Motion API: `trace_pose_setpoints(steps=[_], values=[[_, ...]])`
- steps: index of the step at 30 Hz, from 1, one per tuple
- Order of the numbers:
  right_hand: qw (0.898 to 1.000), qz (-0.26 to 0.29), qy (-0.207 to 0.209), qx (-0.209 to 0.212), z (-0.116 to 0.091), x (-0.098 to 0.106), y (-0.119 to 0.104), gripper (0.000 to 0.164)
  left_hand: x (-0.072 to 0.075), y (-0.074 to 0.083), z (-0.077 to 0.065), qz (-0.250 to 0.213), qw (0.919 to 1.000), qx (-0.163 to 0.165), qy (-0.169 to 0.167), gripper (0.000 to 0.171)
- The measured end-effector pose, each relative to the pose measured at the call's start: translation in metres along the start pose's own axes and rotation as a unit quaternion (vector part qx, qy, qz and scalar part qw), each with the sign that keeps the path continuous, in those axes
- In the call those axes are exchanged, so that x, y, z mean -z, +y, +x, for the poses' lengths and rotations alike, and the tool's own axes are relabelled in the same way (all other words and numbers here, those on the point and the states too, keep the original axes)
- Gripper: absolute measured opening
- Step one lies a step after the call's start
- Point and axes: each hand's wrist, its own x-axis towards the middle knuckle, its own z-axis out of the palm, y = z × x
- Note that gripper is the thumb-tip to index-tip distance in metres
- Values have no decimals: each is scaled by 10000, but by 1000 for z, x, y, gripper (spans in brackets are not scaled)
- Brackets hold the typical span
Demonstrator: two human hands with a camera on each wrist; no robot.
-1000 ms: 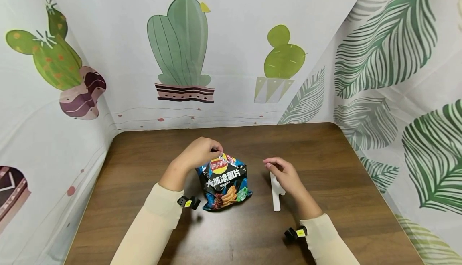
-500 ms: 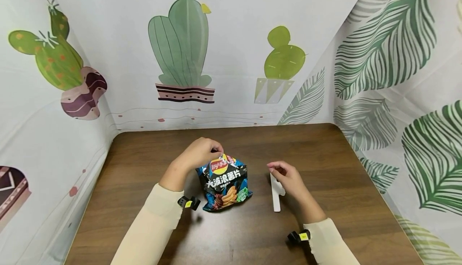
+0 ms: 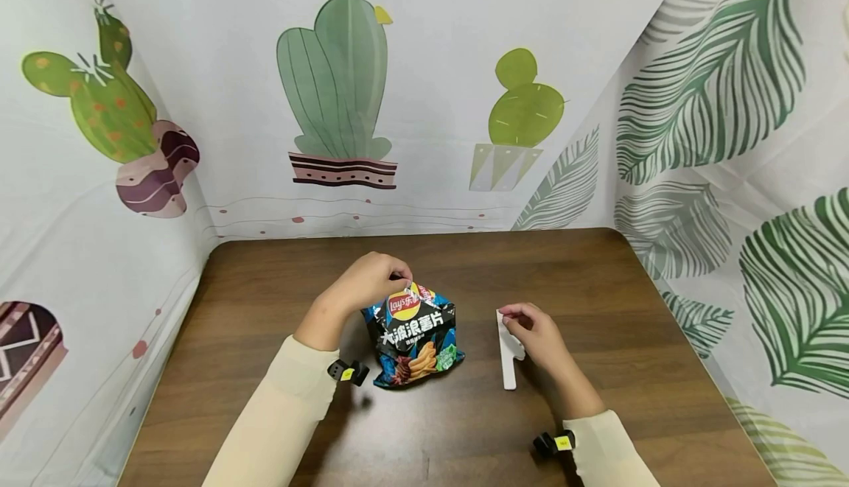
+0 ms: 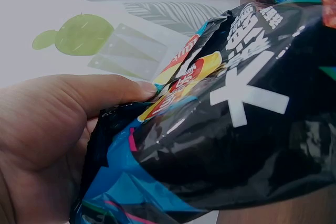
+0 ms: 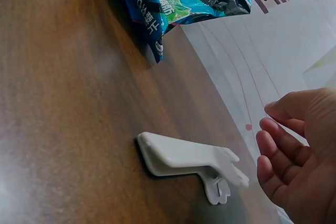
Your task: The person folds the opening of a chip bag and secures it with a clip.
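Writing: we read "Lay's", "大波浪薯片" and, on green, "-50%" on the chip bag.
Left pinch: we see the left hand gripping its top between thumb and fingers.
Right fingers: our right hand hovers loosely curled, thumb slightly parted, just beside the white clip.
Places: bag roughly midway between the table's side edges; clip nearer the right edge.
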Motion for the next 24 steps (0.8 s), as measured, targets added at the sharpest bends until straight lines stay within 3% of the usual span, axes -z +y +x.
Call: trace_pose_setpoints(steps=[8, 24], values=[[9996, 68, 278, -47, -3, -2, 17, 17, 0, 0, 0, -6, 10000, -53, -9, 15], [9964, -603, 60, -595, -9, 0, 22, 23, 0, 0, -1, -45, 10000, 18, -3, 15]])
